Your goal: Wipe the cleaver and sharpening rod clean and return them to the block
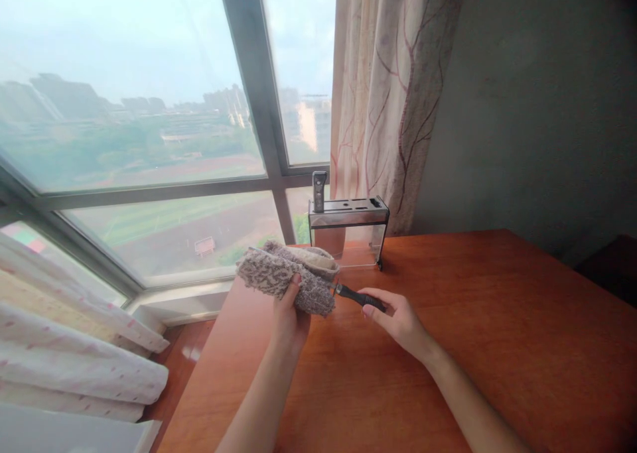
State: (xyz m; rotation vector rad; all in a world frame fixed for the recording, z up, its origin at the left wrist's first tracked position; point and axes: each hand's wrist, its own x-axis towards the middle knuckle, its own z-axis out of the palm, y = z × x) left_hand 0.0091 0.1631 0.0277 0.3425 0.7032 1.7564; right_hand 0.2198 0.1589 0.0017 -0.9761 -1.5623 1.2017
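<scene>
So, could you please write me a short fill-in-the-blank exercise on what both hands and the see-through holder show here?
1. The left hand holds a fluffy cloth, with its ____ lying across the side facing the camera.
2. The right hand grips a tool by its handle, whose colour is ____.
3. The number of handles rising from the top of the see-through holder is ____.
4. Of cloth and holder, the one standing on the table is the ____.

Missing words: thumb; black; one; holder.

The grey cloth (pixel 269 272) hides the far end of the black-handled tool (pixel 352 295), and distant buildings (pixel 67 96) blur.
</scene>
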